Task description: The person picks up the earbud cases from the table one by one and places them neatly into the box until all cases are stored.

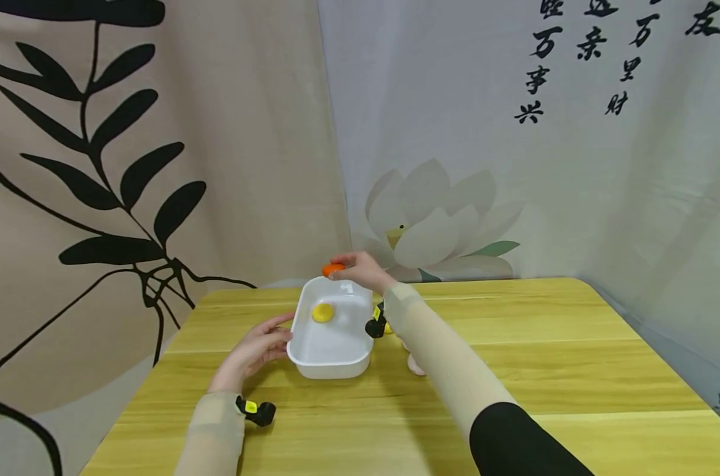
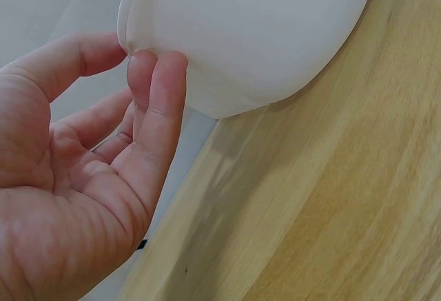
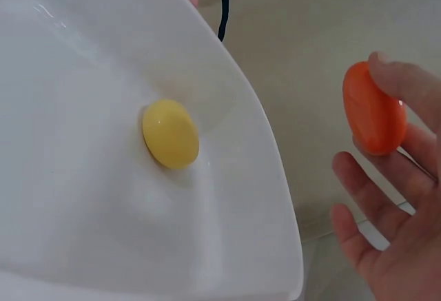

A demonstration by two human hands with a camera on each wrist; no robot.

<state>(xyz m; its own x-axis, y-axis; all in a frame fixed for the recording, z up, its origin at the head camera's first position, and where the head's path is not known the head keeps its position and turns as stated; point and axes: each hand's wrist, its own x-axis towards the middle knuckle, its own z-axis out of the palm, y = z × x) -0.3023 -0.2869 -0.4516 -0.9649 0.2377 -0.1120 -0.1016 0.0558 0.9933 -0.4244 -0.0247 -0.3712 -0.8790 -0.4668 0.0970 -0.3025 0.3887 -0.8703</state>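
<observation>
A white rectangular basin (image 1: 330, 344) is at the middle of the table, with a smooth yellow egg-shaped piece (image 3: 170, 133) inside it. My left hand (image 1: 263, 348) holds the basin's left side. In the left wrist view, the thumb is at the rim and two fingertips (image 2: 169, 74) press the outer wall. Over the far end of the basin, my right hand (image 1: 362, 270) pinches a glossy orange egg-shaped piece (image 3: 374, 108) between thumb and fingers. The right wrist view shows that piece just outside the rim, with the other fingers spread loosely below it.
On the wooden table (image 1: 550, 357), right of the basin, a pale pink piece (image 1: 416, 365) and a bit of something yellow (image 1: 388, 328) are partly hidden by my right forearm. A printed curtain (image 1: 264, 132) hangs behind the table's far edge.
</observation>
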